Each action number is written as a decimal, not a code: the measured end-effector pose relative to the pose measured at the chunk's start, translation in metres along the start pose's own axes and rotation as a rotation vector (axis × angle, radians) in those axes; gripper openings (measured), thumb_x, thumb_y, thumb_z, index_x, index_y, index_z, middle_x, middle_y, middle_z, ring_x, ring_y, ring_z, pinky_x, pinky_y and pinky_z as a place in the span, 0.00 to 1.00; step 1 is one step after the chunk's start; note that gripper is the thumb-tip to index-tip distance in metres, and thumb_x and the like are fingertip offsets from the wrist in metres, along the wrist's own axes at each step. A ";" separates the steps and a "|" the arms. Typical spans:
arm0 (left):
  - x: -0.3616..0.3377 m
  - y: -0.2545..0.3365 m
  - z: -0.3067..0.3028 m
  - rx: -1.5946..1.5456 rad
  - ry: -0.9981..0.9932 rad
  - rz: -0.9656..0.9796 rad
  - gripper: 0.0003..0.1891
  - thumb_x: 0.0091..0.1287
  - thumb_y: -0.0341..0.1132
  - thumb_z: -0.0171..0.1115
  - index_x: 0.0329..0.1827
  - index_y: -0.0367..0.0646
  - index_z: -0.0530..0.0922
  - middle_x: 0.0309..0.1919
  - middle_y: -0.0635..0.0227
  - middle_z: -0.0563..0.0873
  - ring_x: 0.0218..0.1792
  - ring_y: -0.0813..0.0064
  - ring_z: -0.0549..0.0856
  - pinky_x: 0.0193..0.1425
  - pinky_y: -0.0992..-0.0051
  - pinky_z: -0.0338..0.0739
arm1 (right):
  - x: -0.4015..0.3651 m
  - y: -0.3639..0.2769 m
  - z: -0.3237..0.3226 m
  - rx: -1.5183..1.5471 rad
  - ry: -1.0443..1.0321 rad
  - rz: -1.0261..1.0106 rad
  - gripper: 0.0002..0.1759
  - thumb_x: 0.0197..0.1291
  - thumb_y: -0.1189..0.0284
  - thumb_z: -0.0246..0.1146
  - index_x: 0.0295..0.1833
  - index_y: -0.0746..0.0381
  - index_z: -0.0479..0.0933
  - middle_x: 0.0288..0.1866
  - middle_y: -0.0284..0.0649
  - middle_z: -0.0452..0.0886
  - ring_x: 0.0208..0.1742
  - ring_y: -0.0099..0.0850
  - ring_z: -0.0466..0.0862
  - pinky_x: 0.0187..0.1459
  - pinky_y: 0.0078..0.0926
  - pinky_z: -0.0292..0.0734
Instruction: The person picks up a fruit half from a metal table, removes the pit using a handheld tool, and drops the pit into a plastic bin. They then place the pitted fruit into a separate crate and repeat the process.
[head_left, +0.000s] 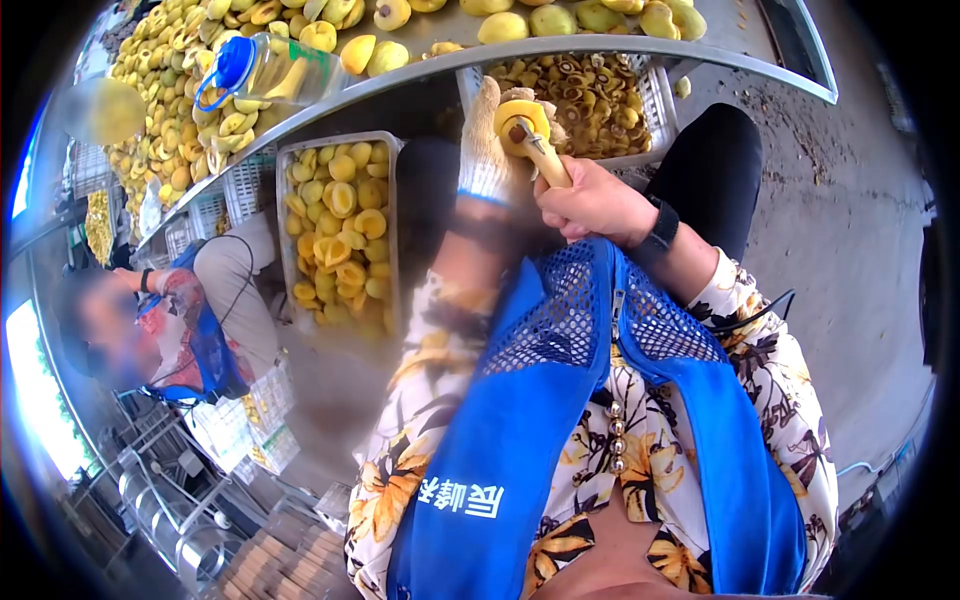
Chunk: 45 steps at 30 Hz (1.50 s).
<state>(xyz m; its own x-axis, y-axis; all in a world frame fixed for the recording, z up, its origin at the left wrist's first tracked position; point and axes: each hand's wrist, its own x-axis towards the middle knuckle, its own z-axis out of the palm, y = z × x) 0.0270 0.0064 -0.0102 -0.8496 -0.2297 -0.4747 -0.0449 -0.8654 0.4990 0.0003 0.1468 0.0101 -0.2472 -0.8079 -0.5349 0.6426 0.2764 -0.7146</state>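
The left hand wears a rough, matt knitted cloth glove against the smooth, moist-looking halved fruit, while the coring tool in the right hand pairs shiny metal with a smooth, pale handle of unclear material. The blue vest is matt cloth with open mesh panels, over a soft printed cloth shirt. Clear, glossy plastic forms the bottle, duller plastic the crate, and smooth metal the table rim.
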 end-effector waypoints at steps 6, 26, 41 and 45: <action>0.004 -0.010 -0.012 0.459 0.155 0.329 0.15 0.66 0.43 0.52 0.35 0.38 0.74 0.22 0.58 0.80 0.16 0.66 0.78 0.19 0.72 0.74 | 0.017 0.013 -0.006 -0.380 -0.029 -0.014 0.04 0.52 0.76 0.53 0.34 0.62 0.67 0.21 0.30 0.70 0.15 0.15 0.65 0.16 0.12 0.61; -0.010 0.005 -0.019 0.417 0.103 0.325 0.11 0.60 0.35 0.63 0.33 0.33 0.79 0.26 0.65 0.82 0.25 0.77 0.81 0.28 0.80 0.74 | 0.014 0.011 -0.006 0.081 -0.220 0.165 0.08 0.59 0.80 0.50 0.44 0.63 0.63 0.22 0.33 0.64 0.14 0.14 0.58 0.14 0.10 0.51; -0.004 -0.001 -0.033 0.375 0.258 0.359 0.10 0.57 0.33 0.66 0.29 0.32 0.79 0.20 0.65 0.81 0.17 0.79 0.77 0.19 0.80 0.70 | 0.024 0.018 0.011 -0.129 -0.135 0.200 0.07 0.54 0.80 0.51 0.39 0.64 0.64 0.22 0.34 0.68 0.15 0.15 0.63 0.15 0.12 0.55; -0.009 0.002 -0.047 0.149 0.031 0.208 0.13 0.60 0.40 0.62 0.32 0.36 0.78 0.23 0.64 0.81 0.22 0.74 0.80 0.23 0.77 0.75 | 0.029 0.020 0.029 -0.607 -0.020 0.112 0.08 0.51 0.76 0.53 0.39 0.64 0.65 0.22 0.35 0.71 0.17 0.17 0.68 0.17 0.12 0.64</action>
<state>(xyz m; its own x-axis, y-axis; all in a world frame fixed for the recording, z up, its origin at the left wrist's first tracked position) 0.0594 -0.0137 -0.0392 -0.8322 -0.4117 -0.3714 0.0504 -0.7233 0.6887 0.0268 0.1132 -0.0065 -0.1852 -0.7647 -0.6171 0.1349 0.6023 -0.7868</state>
